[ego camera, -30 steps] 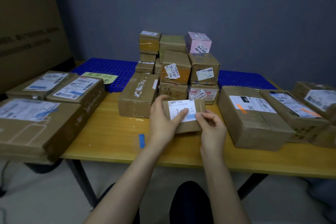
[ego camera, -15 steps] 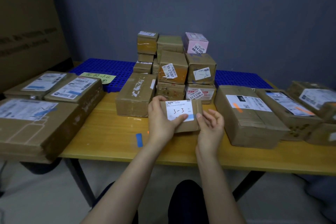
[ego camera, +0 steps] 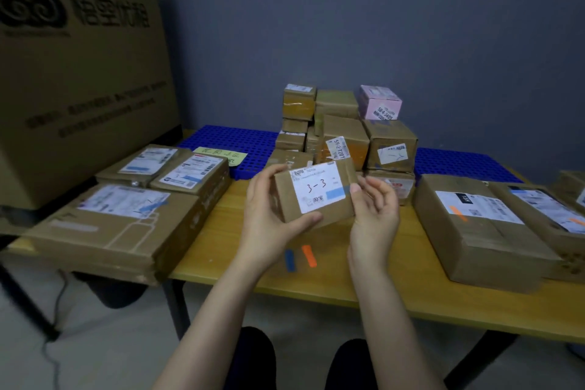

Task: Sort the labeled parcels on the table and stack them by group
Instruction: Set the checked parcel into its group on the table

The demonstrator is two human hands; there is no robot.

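1. Nearest the camera, two knees in dark trousers [ego camera: 253, 358] sit below the front edge of a yellow wooden table [ego camera: 395, 291], and both bare forearms reach out over it
2. On the tabletop under the hands lie a blue tape strip [ego camera: 289, 260] and an orange tape strip [ego camera: 309, 256], side by side, close but not touching
3. Above them, lifted clear of the table, the left hand [ego camera: 272, 215] grips a small brown parcel [ego camera: 316, 191], with the thumb along its near edge and the fingers wrapped round its left end. Its white label faces the camera and reads "3-3" in handwriting
4. At the parcel's other end the right hand [ego camera: 375, 218] is relaxed, palm turned inward; its thumb tip touches the right end while the fingers hang loosely bent just beside it, clasping nothing
5. To the left, a large flat parcel [ego camera: 110, 231] lies at the table's corner, with two more flat parcels [ego camera: 193, 172] side by side behind it, labels up
6. To the right, two long parcels [ego camera: 474, 231] lie next to each other, labels up
7. Behind the held parcel stands a stack of small boxes [ego camera: 392, 142], with a pink box [ego camera: 380, 103] on top at its right
8. Farther back, a blue plastic grid [ego camera: 228, 138] carries a yellow-green note [ego camera: 220, 155]; a big printed carton [ego camera: 79, 73] stands at far left, and a grey-blue wall [ego camera: 380, 25] closes the scene
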